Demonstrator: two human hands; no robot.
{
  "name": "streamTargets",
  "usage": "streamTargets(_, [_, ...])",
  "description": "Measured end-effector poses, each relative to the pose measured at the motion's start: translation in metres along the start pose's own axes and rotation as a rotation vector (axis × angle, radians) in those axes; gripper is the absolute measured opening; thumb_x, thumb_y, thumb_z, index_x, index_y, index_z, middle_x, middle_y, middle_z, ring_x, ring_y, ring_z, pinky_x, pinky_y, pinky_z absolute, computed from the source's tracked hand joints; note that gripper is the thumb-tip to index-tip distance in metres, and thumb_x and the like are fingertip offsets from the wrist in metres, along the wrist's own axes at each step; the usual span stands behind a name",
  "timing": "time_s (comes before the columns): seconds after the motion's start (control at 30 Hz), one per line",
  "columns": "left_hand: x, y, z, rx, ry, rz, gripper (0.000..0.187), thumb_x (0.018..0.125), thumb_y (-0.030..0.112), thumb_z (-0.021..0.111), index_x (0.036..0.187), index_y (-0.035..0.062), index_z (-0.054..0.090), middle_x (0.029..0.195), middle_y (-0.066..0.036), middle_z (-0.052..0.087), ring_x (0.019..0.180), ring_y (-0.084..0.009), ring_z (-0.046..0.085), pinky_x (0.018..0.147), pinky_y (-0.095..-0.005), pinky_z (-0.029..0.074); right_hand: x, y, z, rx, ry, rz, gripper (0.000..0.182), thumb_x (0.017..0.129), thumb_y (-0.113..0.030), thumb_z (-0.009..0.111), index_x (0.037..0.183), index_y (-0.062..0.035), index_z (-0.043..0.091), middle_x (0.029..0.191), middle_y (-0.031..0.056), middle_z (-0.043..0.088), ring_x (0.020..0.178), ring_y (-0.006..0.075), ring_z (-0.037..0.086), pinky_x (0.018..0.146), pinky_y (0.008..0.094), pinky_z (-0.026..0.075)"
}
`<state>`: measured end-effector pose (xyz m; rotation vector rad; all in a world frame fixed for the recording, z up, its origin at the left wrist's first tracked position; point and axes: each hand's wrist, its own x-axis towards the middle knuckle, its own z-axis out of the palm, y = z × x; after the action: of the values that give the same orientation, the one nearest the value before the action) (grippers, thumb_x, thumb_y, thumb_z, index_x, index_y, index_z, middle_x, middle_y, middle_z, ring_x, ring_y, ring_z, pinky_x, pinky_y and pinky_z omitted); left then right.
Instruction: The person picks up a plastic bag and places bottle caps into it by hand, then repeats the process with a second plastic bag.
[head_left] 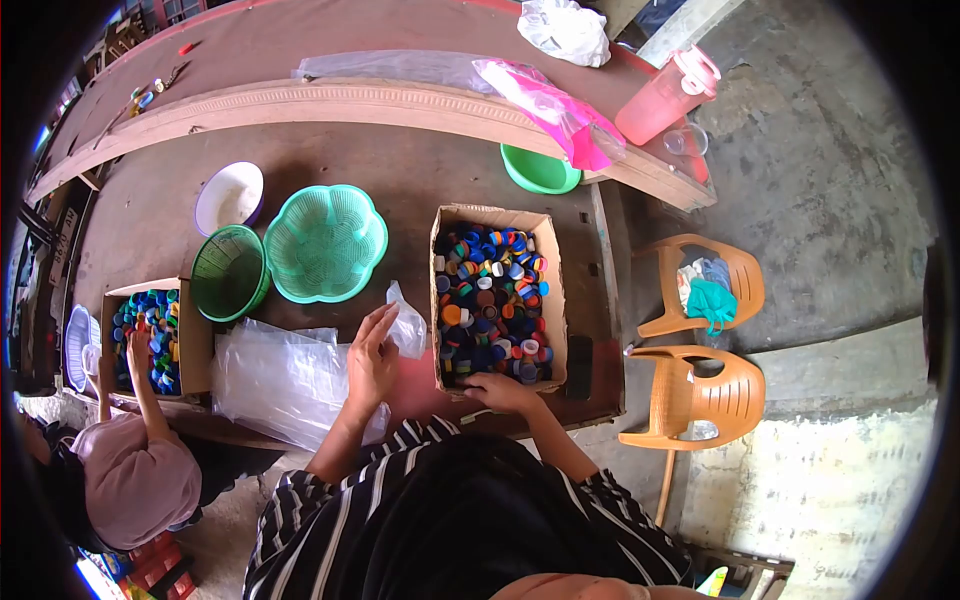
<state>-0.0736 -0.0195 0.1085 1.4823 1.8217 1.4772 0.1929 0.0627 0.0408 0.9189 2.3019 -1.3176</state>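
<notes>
A cardboard box (556, 345) full of bottle caps (492, 300) in many colours stands on the table in front of me. My right hand (503, 393) is at its near wall, fingers bent over the rim beside the caps and thumb on the outer side. To the left of the box, my left hand (372, 357) is raised with its fingers stretched out. Right behind those fingers is a crumpled clear plastic bag (408, 328); whether they touch it cannot be made out. Flat clear plastic bags (275, 375) lie left of my left wrist.
Green baskets (326, 243) (230, 272) and a white bowl (229, 198) stand behind the bags. A co-worker (140, 470) reaches into another cap box (197, 345) at left. A raised ledge (400, 103) crosses the table's back. Orange chairs (705, 400) stand right.
</notes>
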Motion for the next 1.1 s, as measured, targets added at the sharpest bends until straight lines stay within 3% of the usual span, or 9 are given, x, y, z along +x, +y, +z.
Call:
streamTargets(0.13, [0.003, 0.001, 0.006, -0.005, -0.027, 0.004, 0.051, 0.078, -0.011, 0.049, 0.125, 0.0047, 0.061, 0.125, -0.016, 0.061, 0.097, -0.0308, 0.067, 0.073, -0.0327, 0.054, 0.020, -0.006, -0.022, 0.014, 0.133, 0.061, 0.054, 0.097, -0.024, 0.052, 0.147, -0.0087, 0.037, 0.143, 0.0195, 0.049, 0.131, 0.0351, 0.048, 0.107, 0.0402, 0.039])
streamTargets(0.3, [-0.001, 0.004, 0.009, -0.028, -0.038, 0.034, 0.050, 0.080, -0.011, 0.050, 0.126, 0.0063, 0.061, 0.126, -0.016, 0.061, 0.096, -0.0304, 0.067, 0.071, -0.0332, 0.054, 0.055, -0.007, -0.068, 0.033, 0.077, 0.128, 0.055, 0.097, -0.024, 0.052, 0.147, -0.0069, 0.036, 0.147, 0.0233, 0.042, 0.136, 0.0350, 0.041, 0.111, 0.0377, 0.034])
streamTargets(0.37, [-0.005, 0.005, 0.006, -0.034, -0.038, 0.030, 0.050, 0.080, -0.011, 0.050, 0.126, 0.0069, 0.061, 0.125, -0.017, 0.061, 0.096, -0.0303, 0.067, 0.071, -0.0332, 0.054, 0.071, 0.015, -0.077, 0.052, 0.176, 0.059, 0.057, 0.095, -0.020, 0.055, 0.147, -0.0068, 0.037, 0.148, 0.0175, 0.044, 0.139, 0.0297, 0.040, 0.114, 0.0338, 0.032])
streamTargets(0.5, [-0.015, 0.008, -0.002, -0.040, -0.030, 0.003, 0.051, 0.080, -0.011, 0.050, 0.126, 0.0071, 0.061, 0.125, -0.017, 0.061, 0.095, -0.0291, 0.067, 0.071, -0.0327, 0.053, 0.065, 0.022, -0.103, 0.049, 0.355, 0.034, 0.056, 0.095, -0.016, 0.057, 0.148, -0.0100, 0.039, 0.148, 0.0177, 0.044, 0.135, 0.0279, 0.045, 0.109, 0.0333, 0.036])
streamTargets(0.57, [-0.017, 0.008, -0.006, -0.024, -0.008, 0.014, 0.051, 0.081, -0.010, 0.050, 0.127, 0.0067, 0.061, 0.125, -0.017, 0.061, 0.093, -0.0282, 0.067, 0.071, -0.0323, 0.053, 0.050, 0.029, -0.111, 0.083, 0.437, -0.076, 0.053, 0.094, -0.013, 0.058, 0.145, -0.0124, 0.044, 0.135, 0.0156, 0.057, 0.121, 0.0241, 0.058, 0.101, 0.0318, 0.045])
streamTargets(0.63, [-0.018, 0.005, -0.008, 0.005, 0.018, 0.047, 0.050, 0.081, -0.010, 0.049, 0.127, 0.0062, 0.061, 0.125, -0.016, 0.061, 0.092, -0.0272, 0.067, 0.071, -0.0317, 0.053, 0.035, 0.038, -0.110, 0.140, 0.351, -0.095, 0.043, 0.093, -0.012, 0.057, 0.136, -0.0111, 0.055, 0.124, 0.0147, 0.065, 0.112, 0.0227, 0.063, 0.098, 0.0318, 0.047])
streamTargets(0.77, [-0.016, 0.005, -0.011, -0.031, 0.008, 0.001, 0.050, 0.080, -0.010, 0.049, 0.127, 0.0054, 0.061, 0.126, -0.016, 0.061, 0.090, -0.0263, 0.067, 0.070, -0.0309, 0.052, -0.011, 0.018, -0.093, -0.107, -0.141, 0.155, 0.029, 0.090, -0.015, 0.059, 0.116, -0.0095, 0.070, 0.111, 0.0127, 0.070, 0.105, 0.0237, 0.065, 0.090, 0.0364, 0.050])
streamTargets(1.0, [-0.006, 0.006, -0.001, -0.034, -0.034, -0.021, 0.051, 0.079, -0.011, 0.050, 0.126, 0.0054, 0.061, 0.126, -0.016, 0.061, 0.089, -0.0260, 0.067, 0.068, -0.0301, 0.052, 0.002, 0.016, -0.058, -0.435, -0.193, 0.297, 0.053, 0.080, -0.002, 0.052, 0.131, -0.0138, 0.060, 0.122, 0.0145, 0.065, 0.110, 0.0312, 0.063, 0.088, 0.0404, 0.050])
streamTargets(1.1, [-0.004, 0.010, 0.001, -0.039, -0.046, 0.021, 0.052, 0.079, -0.011, 0.050, 0.127, 0.0055, 0.061, 0.126, -0.015, 0.061, 0.087, -0.0250, 0.067, 0.067, -0.0293, 0.051, 0.039, 0.026, -0.076, -0.316, -0.139, 0.272, 0.060, 0.078, 0.002, 0.050, 0.135, -0.0151, 0.057, 0.130, 0.0137, 0.061, 0.117, 0.0322, 0.060, 0.095, 0.0401, 0.048])
